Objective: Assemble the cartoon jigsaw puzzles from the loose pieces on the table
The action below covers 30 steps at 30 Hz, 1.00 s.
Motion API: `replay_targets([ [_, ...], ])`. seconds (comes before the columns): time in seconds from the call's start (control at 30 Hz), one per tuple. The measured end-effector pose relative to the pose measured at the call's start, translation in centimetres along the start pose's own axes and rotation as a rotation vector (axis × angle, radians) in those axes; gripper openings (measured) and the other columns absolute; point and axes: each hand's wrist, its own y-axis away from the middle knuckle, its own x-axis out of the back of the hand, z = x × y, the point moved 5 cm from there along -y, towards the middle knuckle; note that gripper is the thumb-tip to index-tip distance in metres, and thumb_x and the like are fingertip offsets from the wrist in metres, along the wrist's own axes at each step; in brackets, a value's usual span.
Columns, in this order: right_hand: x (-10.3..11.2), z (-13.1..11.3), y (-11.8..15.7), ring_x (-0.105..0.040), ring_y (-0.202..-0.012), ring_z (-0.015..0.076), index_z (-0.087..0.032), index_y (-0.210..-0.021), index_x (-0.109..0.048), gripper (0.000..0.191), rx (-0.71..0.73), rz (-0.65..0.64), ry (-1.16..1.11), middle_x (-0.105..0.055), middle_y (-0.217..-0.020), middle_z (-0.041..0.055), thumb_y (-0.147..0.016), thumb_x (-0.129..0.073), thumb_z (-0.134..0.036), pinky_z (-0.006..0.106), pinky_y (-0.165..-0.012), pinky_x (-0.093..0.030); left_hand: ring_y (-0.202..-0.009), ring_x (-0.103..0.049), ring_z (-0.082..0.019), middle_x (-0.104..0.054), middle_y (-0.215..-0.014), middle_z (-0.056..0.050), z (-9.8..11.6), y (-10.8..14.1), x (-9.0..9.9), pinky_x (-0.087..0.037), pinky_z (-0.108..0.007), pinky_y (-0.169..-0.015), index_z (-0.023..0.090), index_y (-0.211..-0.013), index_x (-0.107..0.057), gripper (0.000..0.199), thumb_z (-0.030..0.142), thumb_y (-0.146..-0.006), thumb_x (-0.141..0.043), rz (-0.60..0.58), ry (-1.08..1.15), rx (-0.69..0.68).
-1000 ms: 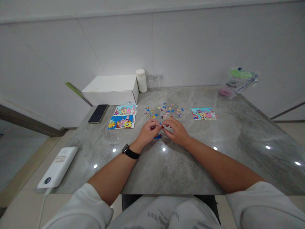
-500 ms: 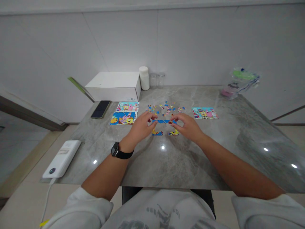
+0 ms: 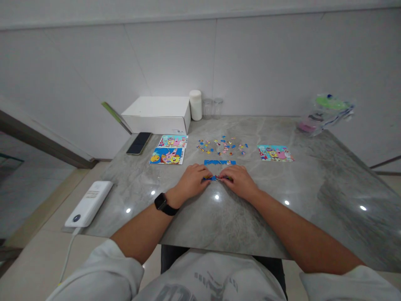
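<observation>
My left hand (image 3: pixel 194 180), a dark watch on its wrist, has its fingers closed at the left end of a short row of joined jigsaw pieces (image 3: pixel 214 178) low on the table. From the other side my right hand (image 3: pixel 240 182) pinches the right part of that row, its fingertips nearly meeting the left ones. Both hands cover much of the row. Just beyond them lies a blue assembled jigsaw strip (image 3: pixel 216 162), apart from the row. Farther back, several loose jigsaw pieces (image 3: pixel 224 146) are scattered.
Left of the pieces lie two cartoon picture cards (image 3: pixel 167 156), with a phone (image 3: pixel 139 143) beside them. Another card (image 3: pixel 275 153) is on the right. At the back stand a white box (image 3: pixel 156 115), a white bottle (image 3: pixel 196 105) and two glasses (image 3: pixel 217 108). A power bank (image 3: pixel 89 204) sits front left.
Both hands have left the blue strip and come nearer to me, onto the lower pieces. Those pieces stood as two separate groups; now they are close together between my fingers.
</observation>
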Motion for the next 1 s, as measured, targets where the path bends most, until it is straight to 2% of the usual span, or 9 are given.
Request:
replay_targets([
  [0.33,-0.8,0.2,-0.1,-0.068,-0.104,0.0249,-0.027,-0.099,-0.077,0.006,0.005,-0.024,0.016,-0.080,-0.106,0.0046,-0.095,-0.073,-0.025,0.042,-0.094,-0.040,-0.107,-0.063,-0.026,-0.075,-0.116,-0.007,0.5,-0.2,-1.1,-0.046,-0.044,-0.099,0.031,-0.115,-0.080,0.023,0.024,-0.098,-0.065,-0.049,0.015,-0.028],
  [0.7,-0.6,-0.2,0.0,-0.067,-0.107,0.0262,-0.027,-0.103,-0.077,0.010,0.060,-0.053,0.080,-0.078,-0.111,0.0059,-0.097,-0.068,-0.025,0.044,-0.094,-0.041,-0.104,-0.063,-0.026,-0.076,-0.113,-0.007,0.8,-0.4,-1.1,-0.045,-0.043,-0.095,0.031,-0.114,-0.081,0.025,0.022,-0.099,-0.063,-0.067,-0.014,-0.035],
  [1.0,1.2,1.4,0.7,-0.067,-0.107,0.0281,-0.024,-0.105,-0.076,0.016,-0.055,0.069,0.089,-0.077,-0.113,0.0080,-0.096,-0.064,-0.020,0.043,-0.093,-0.043,-0.109,-0.064,-0.027,-0.076,-0.114,-0.006,1.0,-0.3,-0.8,-0.045,-0.043,-0.097,0.033,-0.122,-0.077,0.029,0.023,-0.099,-0.065,-0.042,0.025,-0.033],
])
